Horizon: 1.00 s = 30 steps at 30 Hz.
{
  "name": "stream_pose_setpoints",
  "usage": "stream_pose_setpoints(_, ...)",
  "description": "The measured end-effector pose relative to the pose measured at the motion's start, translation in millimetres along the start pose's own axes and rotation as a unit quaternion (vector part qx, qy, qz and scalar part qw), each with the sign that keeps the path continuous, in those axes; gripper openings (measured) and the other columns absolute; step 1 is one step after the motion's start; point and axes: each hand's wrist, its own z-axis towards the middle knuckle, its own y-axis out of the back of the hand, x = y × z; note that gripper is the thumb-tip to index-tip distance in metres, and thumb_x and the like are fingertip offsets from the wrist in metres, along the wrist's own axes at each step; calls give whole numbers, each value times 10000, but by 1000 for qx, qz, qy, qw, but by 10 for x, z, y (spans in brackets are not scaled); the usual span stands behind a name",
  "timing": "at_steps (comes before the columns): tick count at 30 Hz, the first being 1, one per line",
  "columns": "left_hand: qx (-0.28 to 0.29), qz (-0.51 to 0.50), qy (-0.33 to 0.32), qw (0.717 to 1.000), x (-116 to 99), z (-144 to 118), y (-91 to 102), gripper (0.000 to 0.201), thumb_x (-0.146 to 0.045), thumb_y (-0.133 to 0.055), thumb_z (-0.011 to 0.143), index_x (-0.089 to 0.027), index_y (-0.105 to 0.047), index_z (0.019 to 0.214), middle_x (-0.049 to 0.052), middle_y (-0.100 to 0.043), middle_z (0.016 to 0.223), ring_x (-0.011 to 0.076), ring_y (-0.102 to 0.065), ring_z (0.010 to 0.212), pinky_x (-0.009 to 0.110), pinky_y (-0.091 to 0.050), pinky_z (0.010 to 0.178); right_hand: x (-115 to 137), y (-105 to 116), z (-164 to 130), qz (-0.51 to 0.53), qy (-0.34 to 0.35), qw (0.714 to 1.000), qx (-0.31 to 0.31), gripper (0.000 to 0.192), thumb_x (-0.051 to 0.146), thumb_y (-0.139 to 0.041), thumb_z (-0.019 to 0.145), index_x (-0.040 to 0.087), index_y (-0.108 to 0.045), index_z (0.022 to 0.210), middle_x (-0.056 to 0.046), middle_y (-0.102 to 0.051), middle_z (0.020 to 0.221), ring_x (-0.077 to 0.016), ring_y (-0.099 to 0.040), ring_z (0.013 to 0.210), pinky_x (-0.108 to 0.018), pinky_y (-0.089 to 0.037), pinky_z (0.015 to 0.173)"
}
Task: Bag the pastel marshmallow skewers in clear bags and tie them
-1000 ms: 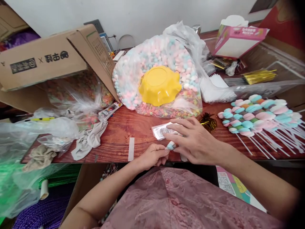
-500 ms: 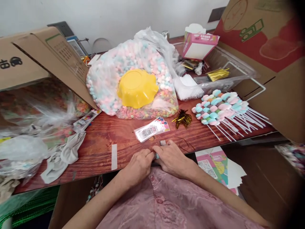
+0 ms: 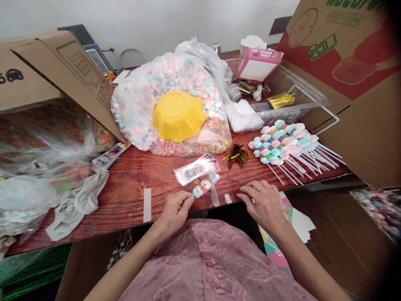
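Observation:
My left hand [image 3: 174, 208] pinches the near end of a marshmallow skewer [image 3: 205, 184] in a clear wrapper, which points up and right over the red wooden table [image 3: 138, 177]. My right hand [image 3: 262, 201] rests at the table's front edge with its fingertips on a thin dark twist tie [image 3: 235, 182]. A stack of printed labels [image 3: 196, 169] lies just beyond the skewer. A bundle of gold twist ties [image 3: 237, 155] sits to its right.
A big clear bag of pastel marshmallows [image 3: 163, 90] holds a yellow bowl [image 3: 178, 115]. Several finished skewers [image 3: 283, 140] lie at right. Cardboard boxes flank both sides [image 3: 46, 73] [image 3: 354, 79]. A clear tray [image 3: 297, 102] and a pink box [image 3: 258, 62] stand behind. Plastic bags and a cloth [image 3: 78, 202] lie left.
My hands have parted: the right one moved right along the table edge to the twist tie, while the left one now holds the wrapped skewer out over the table. The view shifted slightly.

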Motion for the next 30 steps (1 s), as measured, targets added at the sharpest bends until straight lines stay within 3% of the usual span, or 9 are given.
stream_pose_setpoints(2,-8,-162,93,982,-41,42,-68,364,-436,-537,860,-164,-558,619,-26,-507,552,75,-411,472,209,-297,477,-61,-87,-33,-18,5,999,26,199,252,-519,942,204,-684,842,-52,-655,823,-202,-492,806,-343,-280,714)
stream_pose_setpoints(4,2,-286,159,945,-98,84,-149,348,-481,-610,782,-159,-582,654,-37,-522,543,54,-381,412,196,-245,416,-78,-187,4,-18,15,999,44,237,207,-473,949,188,-664,811,-63,-639,811,-202,-483,800,-338,-293,709)
stream_pose_setpoints(7,6,-367,195,909,-158,123,-217,336,-480,-670,714,-151,-605,701,-40,-544,537,46,-387,376,184,-225,375,-107,-260,129,5,33,998,57,264,151,-413,940,173,-610,765,-83,-612,790,-204,-473,783,-335,-327,727)
stream_pose_setpoints(12,-22,-369,207,906,-175,135,-205,334,-466,-687,688,-149,-587,660,-42,-540,512,34,-370,343,179,-182,350,-78,-106,273,248,-4,968,25,195,205,-425,940,198,-541,784,-24,-556,718,-161,-499,679,-291,-388,654)
stream_pose_setpoints(16,-8,-365,199,909,-231,199,-271,354,-489,-680,681,-145,-601,660,-50,-510,486,28,-323,341,190,-162,369,259,-27,357,394,-17,919,-34,150,244,-495,941,212,-631,994,-35,-659,850,-163,-602,760,-287,-471,700)
stream_pose_setpoints(18,-5,-374,176,911,-263,241,-313,362,-493,-667,698,-143,-592,641,-51,-493,490,33,-338,378,192,-215,401,454,-89,390,400,38,915,-35,212,219,-503,933,222,-661,1075,-49,-684,890,-173,-624,797,-303,-493,723)
stream_pose_setpoints(21,-17,-355,127,926,-256,263,-331,325,-432,-622,758,-141,-569,623,-52,-468,516,47,-375,455,198,-290,474,626,-256,391,371,91,923,-51,272,167,-476,928,218,-710,1055,-48,-671,777,-159,-612,701,-290,-494,650)
stream_pose_setpoints(25,5,-297,88,951,-169,217,-301,274,-347,-542,831,-138,-562,654,-34,-492,586,66,-410,531,207,-320,533,646,-397,351,358,79,929,-55,311,131,-475,918,222,-724,1081,-42,-674,731,-150,-617,657,-264,-491,601)
stream_pose_setpoints(30,7,-314,82,946,-167,175,-269,261,-310,-517,837,-144,-536,637,-33,-480,608,76,-398,564,217,-330,566,630,-370,388,362,69,929,-36,312,114,-492,899,237,-737,1050,-31,-721,769,-140,-646,653,-253,-510,617)
